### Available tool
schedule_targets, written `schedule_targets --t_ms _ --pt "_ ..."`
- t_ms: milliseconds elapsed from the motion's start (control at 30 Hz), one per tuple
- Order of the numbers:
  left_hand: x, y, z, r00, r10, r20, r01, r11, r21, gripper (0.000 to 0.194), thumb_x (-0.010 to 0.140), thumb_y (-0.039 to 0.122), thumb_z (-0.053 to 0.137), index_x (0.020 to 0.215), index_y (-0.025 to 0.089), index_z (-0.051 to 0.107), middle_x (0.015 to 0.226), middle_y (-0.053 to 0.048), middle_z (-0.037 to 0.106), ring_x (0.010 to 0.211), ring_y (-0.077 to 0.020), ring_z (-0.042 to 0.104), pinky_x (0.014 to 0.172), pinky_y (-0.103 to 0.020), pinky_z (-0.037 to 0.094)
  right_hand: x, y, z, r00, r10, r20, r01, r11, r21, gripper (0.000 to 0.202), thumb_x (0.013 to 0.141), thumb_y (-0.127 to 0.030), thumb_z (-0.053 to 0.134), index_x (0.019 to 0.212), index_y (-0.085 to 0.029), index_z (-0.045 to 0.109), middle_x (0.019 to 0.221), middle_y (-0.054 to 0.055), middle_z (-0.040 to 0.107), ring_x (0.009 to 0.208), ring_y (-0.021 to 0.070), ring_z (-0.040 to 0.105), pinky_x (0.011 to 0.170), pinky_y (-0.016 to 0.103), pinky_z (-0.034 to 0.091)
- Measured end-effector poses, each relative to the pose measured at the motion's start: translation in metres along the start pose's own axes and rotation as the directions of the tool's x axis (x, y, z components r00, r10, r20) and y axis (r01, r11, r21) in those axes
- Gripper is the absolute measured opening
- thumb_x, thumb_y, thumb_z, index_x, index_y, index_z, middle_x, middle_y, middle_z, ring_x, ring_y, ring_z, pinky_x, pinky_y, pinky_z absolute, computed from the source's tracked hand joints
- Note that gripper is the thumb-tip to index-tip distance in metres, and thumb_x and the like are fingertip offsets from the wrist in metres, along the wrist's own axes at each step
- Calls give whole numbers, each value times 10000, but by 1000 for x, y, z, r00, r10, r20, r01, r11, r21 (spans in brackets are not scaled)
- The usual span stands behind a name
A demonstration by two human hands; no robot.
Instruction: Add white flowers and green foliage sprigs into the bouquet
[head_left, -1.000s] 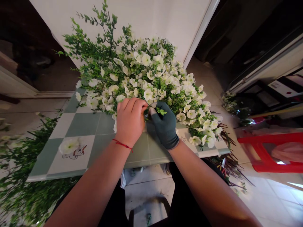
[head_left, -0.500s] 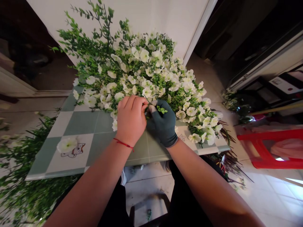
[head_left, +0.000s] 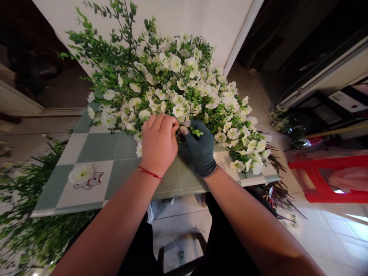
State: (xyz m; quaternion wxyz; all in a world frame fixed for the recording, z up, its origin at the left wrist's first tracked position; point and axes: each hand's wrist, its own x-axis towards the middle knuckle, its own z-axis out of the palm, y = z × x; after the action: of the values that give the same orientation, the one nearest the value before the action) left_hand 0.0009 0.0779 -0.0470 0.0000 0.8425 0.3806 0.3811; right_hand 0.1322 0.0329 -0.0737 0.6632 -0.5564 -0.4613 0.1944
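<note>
My bare left hand (head_left: pixel 160 142), with a red cord at its wrist, pinches a thin green stem (head_left: pixel 180 125) between thumb and fingertips. Close against it, my right hand (head_left: pixel 199 145) in a dark green glove is closed on the same stem. A small leafy sprig (head_left: pixel 196 132) pokes out over the gloved fingers. Part of the stem is hidden by both hands. Just beyond them lies a large heap of white flowers (head_left: pixel 178 88) with green leaves.
The heap covers the back of a green-and-white checked table (head_left: pixel 97 147). A loose white flower (head_left: pixel 81 174) lies at its left. Leafy greenery (head_left: pixel 37 214) stands left of the table. A red stool (head_left: pixel 319 180) is on the right, and cutters (head_left: pixel 269 193) hang near the table's right edge.
Both hands stay together at the stem, with only a slight shift of the fingers. The view has tilted very little.
</note>
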Motion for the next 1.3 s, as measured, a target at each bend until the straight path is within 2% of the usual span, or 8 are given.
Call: schedule_targets --t_ms 133,300,467,733,933,1300 --pt "-1 0 1 999 19 25 -19 1000 11 135 1067 131 573 1016 241 633 1055 -94 739 1022 -334 645 887 -494 485 2 -1 -2 1000 -1 -4 1 1000 -9 181 960 -431 741 982 -253 766 979 32 828 931 220 752 869 374 645" --pt "-3 0 3 1000 -5 25 5 1000 -7 148 1051 109 571 1015 241 628 1063 -105 730 1044 -348 638 897 -506 492 1 -1 0 1000 -6 2 6 1000 15 161 947 -424 747 960 -264 763 953 29 822 908 219 749 835 370 650" --pt "-2 1 1 998 -18 -54 15 999 -46 179 1056 82 572 1084 247 637 1106 -94 743 1060 -328 643 921 -477 488 -1 -5 2 999 28 -20 -27 998 61 169 956 -422 737 996 -258 753 957 20 822 872 199 747 832 356 643" --pt "0 1 -3 987 -87 -135 63 984 -169 233 1057 80 585 1187 257 663 1215 -82 750 1169 -301 669 1049 -468 511 -2 -7 3 999 21 -36 -16 990 137 182 949 -403 745 1029 -239 751 1058 44 829 1007 210 769 1007 405 642" --pt "-1 1 -2 985 -73 -153 41 978 -205 240 1047 66 593 1179 250 672 1184 -73 748 1159 -282 678 1057 -442 523 0 -6 2 996 23 -84 -12 991 134 180 951 -403 740 1004 -232 737 984 27 823 908 185 756 875 351 629" --pt "-1 -2 0 971 -147 -189 78 941 -331 168 1104 200 588 1233 233 691 1211 -81 755 1182 -266 691 1066 -409 523 0 -4 4 991 -37 -129 47 996 80 151 954 -373 759 1024 -240 740 987 25 827 931 183 753 896 354 639"
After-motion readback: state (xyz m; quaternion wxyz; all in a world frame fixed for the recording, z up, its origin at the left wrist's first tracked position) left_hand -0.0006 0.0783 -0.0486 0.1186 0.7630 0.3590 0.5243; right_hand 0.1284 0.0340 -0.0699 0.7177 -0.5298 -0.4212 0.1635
